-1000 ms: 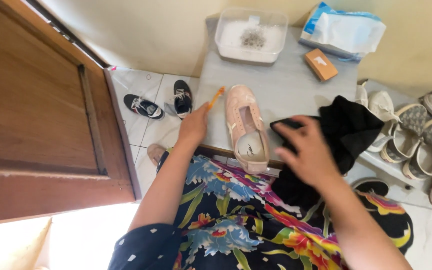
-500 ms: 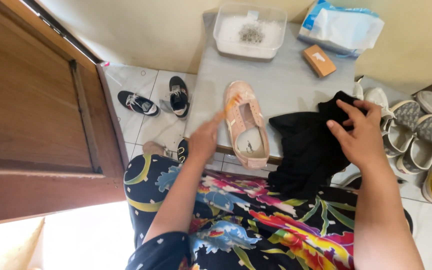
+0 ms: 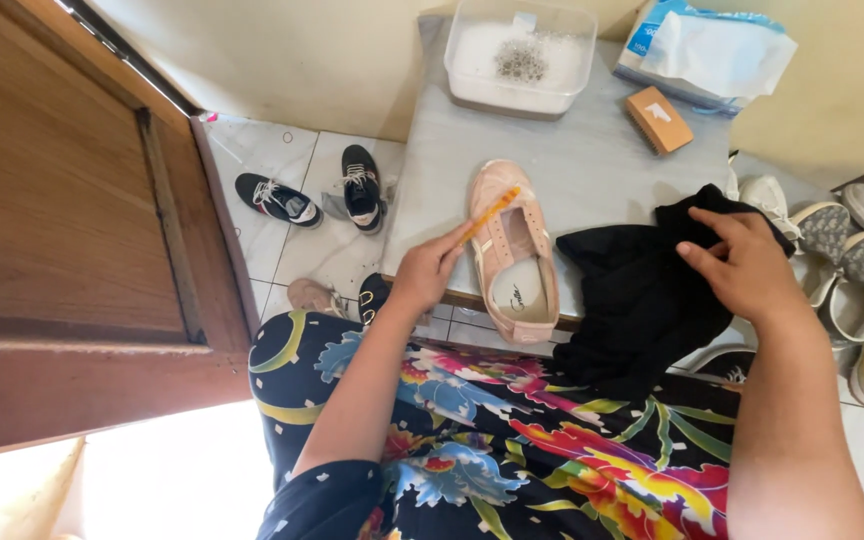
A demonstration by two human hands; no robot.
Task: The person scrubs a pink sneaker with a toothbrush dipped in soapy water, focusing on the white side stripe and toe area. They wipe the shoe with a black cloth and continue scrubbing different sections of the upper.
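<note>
On the grey table (image 3: 592,170) lies a pink shoe (image 3: 513,250); the left hand (image 3: 430,272) now pinches an orange brush (image 3: 490,214) over its laces (bristles hidden), while the right hand (image 3: 747,265), shifted rightward, rests half-open on black cloth (image 3: 642,290).

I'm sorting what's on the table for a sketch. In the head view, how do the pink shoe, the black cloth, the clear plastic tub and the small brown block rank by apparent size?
1. black cloth, though part hangs over the table edge
2. clear plastic tub and pink shoe: too close to rank, and the tub lies farther from the camera
3. small brown block, clearly smallest
</note>
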